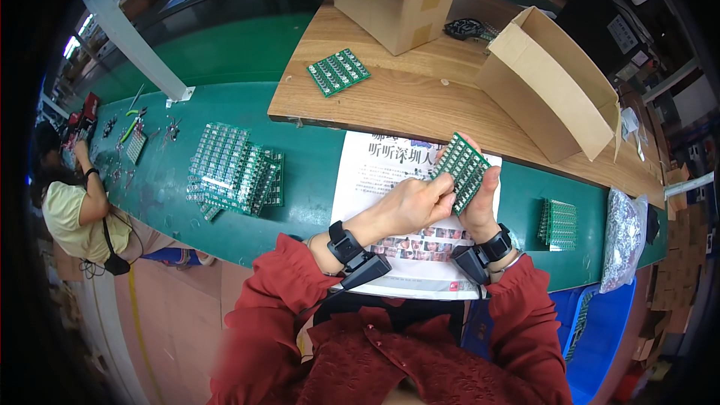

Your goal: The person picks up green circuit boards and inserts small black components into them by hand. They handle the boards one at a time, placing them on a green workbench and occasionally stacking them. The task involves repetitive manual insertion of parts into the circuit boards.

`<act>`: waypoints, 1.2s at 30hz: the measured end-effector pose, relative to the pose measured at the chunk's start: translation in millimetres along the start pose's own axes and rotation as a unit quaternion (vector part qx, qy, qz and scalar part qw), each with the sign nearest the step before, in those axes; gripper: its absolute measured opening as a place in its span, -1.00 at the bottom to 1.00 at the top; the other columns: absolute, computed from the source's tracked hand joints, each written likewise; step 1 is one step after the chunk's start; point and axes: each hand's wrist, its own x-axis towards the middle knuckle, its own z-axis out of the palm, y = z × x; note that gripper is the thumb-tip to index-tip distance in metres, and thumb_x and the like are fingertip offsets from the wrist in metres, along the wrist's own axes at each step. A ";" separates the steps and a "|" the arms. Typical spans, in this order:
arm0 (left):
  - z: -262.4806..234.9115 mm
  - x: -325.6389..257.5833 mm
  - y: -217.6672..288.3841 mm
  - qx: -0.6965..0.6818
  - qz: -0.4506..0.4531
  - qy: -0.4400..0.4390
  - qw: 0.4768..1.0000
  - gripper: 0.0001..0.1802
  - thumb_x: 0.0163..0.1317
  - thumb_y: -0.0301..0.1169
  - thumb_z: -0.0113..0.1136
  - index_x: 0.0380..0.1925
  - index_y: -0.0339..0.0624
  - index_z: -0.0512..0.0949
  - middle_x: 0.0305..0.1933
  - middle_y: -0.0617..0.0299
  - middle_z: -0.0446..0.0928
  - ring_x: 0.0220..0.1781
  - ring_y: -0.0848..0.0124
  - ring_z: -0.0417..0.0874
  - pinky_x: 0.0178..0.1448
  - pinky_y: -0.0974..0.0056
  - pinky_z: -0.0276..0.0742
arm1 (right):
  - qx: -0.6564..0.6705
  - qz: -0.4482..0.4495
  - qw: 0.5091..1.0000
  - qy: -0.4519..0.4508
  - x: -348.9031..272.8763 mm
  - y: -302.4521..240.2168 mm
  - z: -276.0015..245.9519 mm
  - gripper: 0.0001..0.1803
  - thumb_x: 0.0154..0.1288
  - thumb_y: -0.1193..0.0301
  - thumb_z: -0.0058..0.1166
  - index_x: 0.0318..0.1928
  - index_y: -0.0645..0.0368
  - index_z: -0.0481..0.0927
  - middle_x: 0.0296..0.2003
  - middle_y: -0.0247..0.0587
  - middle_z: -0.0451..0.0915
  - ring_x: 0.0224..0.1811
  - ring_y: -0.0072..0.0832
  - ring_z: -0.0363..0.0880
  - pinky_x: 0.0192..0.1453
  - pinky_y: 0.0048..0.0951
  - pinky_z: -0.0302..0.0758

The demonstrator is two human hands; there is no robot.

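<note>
A green circuit board panel [463, 167], covered with rows of small pale parts, is held up tilted over the newspaper [366, 202]. My right hand [482, 199] grips it from the right side and from behind, thumb along its edge. Closed at the panel's lower left edge is my left hand [420, 201], its fingers curled and pinching there; the fingertips are partly hidden. To the left lies an uneven pile of similar panels [225, 161] on the green table. A smaller stack of panels [557, 223] sits to the right of the newspaper.
Beyond the newspaper, a raised wooden board [405, 90] carries one more panel [337, 73] and two open cardboard boxes [409, 11] [551, 82]. A bubble-wrap bag [624, 240] stands at the right, above a blue bin [604, 337]. Another person [79, 206] works at the far left.
</note>
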 end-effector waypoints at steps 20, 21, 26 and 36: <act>-0.1 0.4 0.4 -0.012 -0.046 0.007 0.999 -0.80 0.26 -0.35 0.05 -0.20 -0.16 0.33 -0.67 -0.05 0.49 -0.61 -0.03 0.56 -0.56 -0.02 0.44 | -0.073 -0.005 0.997 -0.034 0.2 3.9 -1.8 0.15 -0.01 -0.51 -0.20 0.31 0.20 0.06 -0.04 -0.18 0.38 0.06 -0.46 0.35 0.19 -0.43 0.31; 0.2 0.0 -0.2 -0.011 -0.041 0.011 0.999 -0.80 0.26 -0.35 0.05 -0.20 -0.16 0.32 -0.67 -0.05 0.49 -0.61 -0.03 0.56 -0.56 -0.02 0.44 | -0.071 -0.003 0.997 -0.037 0.5 5.0 -2.7 0.15 -0.01 -0.51 -0.20 0.31 0.19 0.06 -0.04 -0.18 0.38 0.06 -0.46 0.35 0.19 -0.43 0.31; 0.8 0.8 0.1 0.005 -0.029 0.027 0.999 -0.82 0.26 -0.36 0.05 -0.23 -0.17 0.33 -0.69 -0.03 0.48 -0.62 -0.03 0.55 -0.58 0.00 0.45 | -0.044 0.001 0.999 -0.017 0.5 4.7 -1.4 0.14 -0.01 -0.50 -0.19 0.30 0.20 0.08 -0.03 -0.17 0.40 0.07 -0.45 0.37 0.19 -0.41 0.32; -2.4 1.5 4.6 -0.056 -0.065 0.042 0.995 -0.87 0.26 -0.40 0.05 -0.28 -0.20 0.36 -0.65 0.02 0.49 -0.61 0.04 0.56 -0.56 0.09 0.43 | -0.022 -0.001 1.000 -0.010 1.4 6.1 -1.9 0.12 0.01 -0.48 -0.17 0.31 0.19 0.08 -0.02 -0.17 0.42 0.02 -0.43 0.42 0.16 -0.41 0.37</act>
